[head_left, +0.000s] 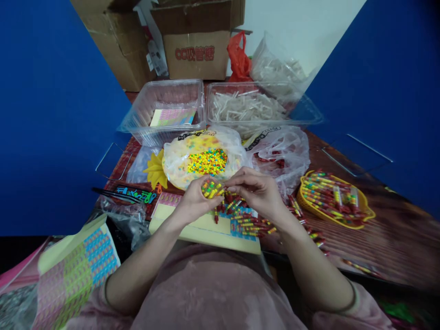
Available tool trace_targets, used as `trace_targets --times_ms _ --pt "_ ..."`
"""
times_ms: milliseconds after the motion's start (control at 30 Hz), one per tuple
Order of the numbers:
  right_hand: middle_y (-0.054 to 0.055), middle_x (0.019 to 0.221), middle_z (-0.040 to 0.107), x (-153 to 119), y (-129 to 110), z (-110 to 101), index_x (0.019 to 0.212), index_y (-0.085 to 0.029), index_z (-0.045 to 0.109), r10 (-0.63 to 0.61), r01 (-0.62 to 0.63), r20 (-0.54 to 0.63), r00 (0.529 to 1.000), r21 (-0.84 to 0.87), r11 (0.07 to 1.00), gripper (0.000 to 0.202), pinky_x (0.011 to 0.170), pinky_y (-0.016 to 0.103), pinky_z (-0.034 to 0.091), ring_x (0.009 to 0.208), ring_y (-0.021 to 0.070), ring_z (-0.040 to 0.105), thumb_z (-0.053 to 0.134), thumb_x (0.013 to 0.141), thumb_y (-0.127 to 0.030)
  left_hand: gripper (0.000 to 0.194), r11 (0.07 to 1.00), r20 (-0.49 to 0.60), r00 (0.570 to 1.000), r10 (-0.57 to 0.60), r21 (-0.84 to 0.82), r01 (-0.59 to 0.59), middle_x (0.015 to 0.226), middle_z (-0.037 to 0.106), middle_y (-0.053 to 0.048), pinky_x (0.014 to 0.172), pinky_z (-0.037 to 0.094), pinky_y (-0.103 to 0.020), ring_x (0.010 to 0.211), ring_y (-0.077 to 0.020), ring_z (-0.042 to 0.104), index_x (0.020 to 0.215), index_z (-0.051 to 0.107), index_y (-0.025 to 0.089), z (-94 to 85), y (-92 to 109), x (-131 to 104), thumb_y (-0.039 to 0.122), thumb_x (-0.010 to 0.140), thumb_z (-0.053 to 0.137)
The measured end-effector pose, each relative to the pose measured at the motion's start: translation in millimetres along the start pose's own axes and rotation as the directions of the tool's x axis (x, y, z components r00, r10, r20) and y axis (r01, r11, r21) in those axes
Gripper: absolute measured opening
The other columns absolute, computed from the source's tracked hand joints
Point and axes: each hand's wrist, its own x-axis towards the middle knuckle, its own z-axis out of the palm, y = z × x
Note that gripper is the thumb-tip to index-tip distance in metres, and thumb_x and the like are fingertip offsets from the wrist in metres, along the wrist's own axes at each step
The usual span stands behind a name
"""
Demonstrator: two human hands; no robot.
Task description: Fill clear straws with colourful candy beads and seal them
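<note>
At the table's near edge, head view: two hands, close together. Left hand (196, 201), one, fingers curled round one bundle of candy-filled tubes (211, 189); right hand (256, 190), one, fingertips pinched at the bundle's right side — whether on a tube, cannot tell. Clear plastic trays (165, 94), two, side by side; the right one bears many pale tubes (245, 106). Yellow basket (369, 214), one, filled with tubes, right of the hands. Candy pile (208, 161), one, on a plastic-covered dish (175, 160) just beyond the hands. Loose filled tubes (252, 225), many, under and beside the right hand. Cardboard boxes (195, 50), at least two, behind. Bare tabletop (405, 233) — right of the basket, reaching the right edge.
</note>
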Motion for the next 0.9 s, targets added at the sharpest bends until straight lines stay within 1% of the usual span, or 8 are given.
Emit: trace_targets --times_ms 167,300,433,600,667,767,833,900 --pt "0.004 0.078 0.071 -3 5 5 0.083 -0.025 0.079 -0.002 0.003 0.033 0.999 -0.021 1.0 0.018 0.068 0.032 0.053 0.074 0.0172 0.065 0.072 0.087 -0.041 0.034 0.998 -0.004 0.999 -0.037 -0.053 0.036 0.082 0.065 -0.001 0.069 0.046 -0.023 0.075 -0.0135 0.059 0.085 0.062 0.015 3.9 -9 0 0.017 0.058 0.084" --pt "0.004 0.083 0.07 -14 12 1 0.087 -0.022 0.076 0.082 -0.077 -0.057 0.995 0.076 0.994 0.019 0.073 0.031 0.053 0.079 0.0166 0.065 0.071 0.087 -0.041 0.041 0.969 0.046 0.989 -0.138 -0.2 0.144 0.07 0.061 0.002 0.05 0.04 -0.02 0.055 -0.0082 0.052 0.087 0.059 0.016 10.1 -5 -2 0.027 0.06 0.088" --pt "0.003 0.079 0.07 -35 29 -39 0.091 -0.02 0.073 0.345 -0.324 -0.16 0.925 0.144 0.935 0.031 0.065 0.028 0.052 0.069 0.0151 0.064 0.075 0.081 -0.05 0.044 0.953 0.056 0.986 -0.158 -0.255 0.167 0.063 0.061 0.003 0.041 0.032 -0.018 0.046 -0.006 0.047 0.09 0.056 0.017 8.4 5 0 0.036 0.066 0.087" --pt "0.008 0.081 0.074 -43 68 -91 0.086 -0.016 0.074 0.377 -0.408 -0.159 0.913 -0.279 0.869 0.032 0.071 0.033 0.053 0.074 0.0209 0.066 0.072 0.08 -0.047 0.049 0.93 0.063 0.974 -0.218 -0.289 0.227 0.06 0.063 0.002 0.039 0.029 -0.016 0.045 -0.0067 0.049 0.097 0.05 0.018 5.4 11 1 0.04 0.069 0.084" --pt "0.01 0.09 0.076 -28 86 -98 0.09 -0.014 0.076 0.333 -0.407 -0.236 0.913 -0.478 0.778 0.028 0.077 0.035 0.053 0.081 0.0231 0.068 0.065 0.086 -0.04 0.053 0.925 0.049 0.973 -0.226 -0.303 0.23 0.059 0.063 0.003 0.039 0.03 -0.016 0.045 -0.0071 0.048 0.099 0.047 0.019 7.2 13 1 0.038 0.067 0.085" --pt "0.013 0.106 0.075 7 111 -96 0.105 -0.014 0.076 0.361 -0.468 -0.316 0.877 -0.73 0.498 0.027 0.088 0.032 0.05 0.097 0.0241 0.069 0.056 0.092 -0.025 0.05 0.935 0.064 0.977 -0.202 -0.285 0.212 0.059 0.063 0.002 0.039 0.028 -0.016 0.044 -0.0064 0.047 0.093 0.048 0.018 10.7 17 1 0.038 0.066 0.085" --pt "0.015 0.115 0.073 29 126 -90 0.111 -0.013 0.075 0.403 -0.467 -0.32 0.858 -0.812 0.349 0.03 0.091 0.031 0.049 0.105 0.0249 0.068 0.051 0.094 -0.021 0.047 0.944 0.069 0.981 -0.182 -0.267 0.194 0.063 0.065 -0.001 0.038 0.027 -0.017 0.044 -0.0057 0.047 0.088 0.049 0.017 11.8 19 1 0.039 0.066 0.084" --pt "0.019 0.12 0.069 43 138 -83 0.113 -0.01 0.074 0.422 -0.458 -0.316 0.849 -0.839 0.292 0.032 0.091 0.031 0.048 0.106 0.0271 0.067 0.05 0.096 -0.021 0.046 0.95 0.051 0.984 -0.172 -0.256 0.179 0.064 0.065 -0.001 0.039 0.028 -0.017 0.045 -0.0057 0.047 0.088 0.051 0.016 11.8 19 1 0.038 0.065 0.085"
